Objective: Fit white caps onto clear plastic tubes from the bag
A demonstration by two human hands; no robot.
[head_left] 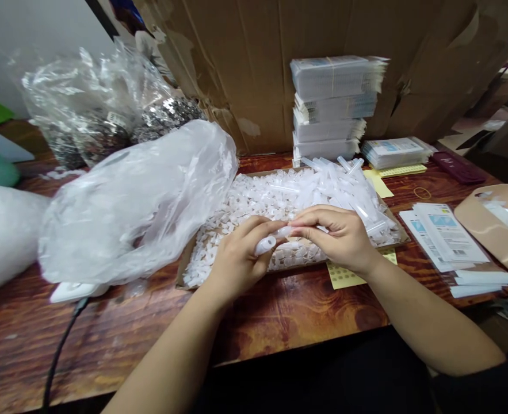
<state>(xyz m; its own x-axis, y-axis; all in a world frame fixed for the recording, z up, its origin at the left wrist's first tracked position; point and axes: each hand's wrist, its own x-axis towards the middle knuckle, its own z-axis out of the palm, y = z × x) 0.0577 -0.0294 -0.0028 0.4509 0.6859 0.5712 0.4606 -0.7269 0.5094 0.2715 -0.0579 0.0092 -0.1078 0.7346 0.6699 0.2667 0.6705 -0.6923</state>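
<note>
My left hand (243,253) is closed around a translucent white plastic tube (265,245), its round open end pointing toward me. Thumb and fingers of my right hand (333,233) pinch at the tube's far end, against the left fingertips. Whether a separate small part sits between the right fingers I cannot tell. Both hands are over the front of a shallow cardboard tray (187,261). Many small white plastic pieces (254,198) fill its left and middle. A heap of clear plastic tubes (344,187) lies at its right.
Left of the tray bulges a clear plastic bag (137,201); a black cable (64,339) runs below it. Bags of metal parts (167,115) stand behind. Bundled printed cards (333,109) are stacked at the back, with loose cards (446,236) and a beige container (495,221) on the right.
</note>
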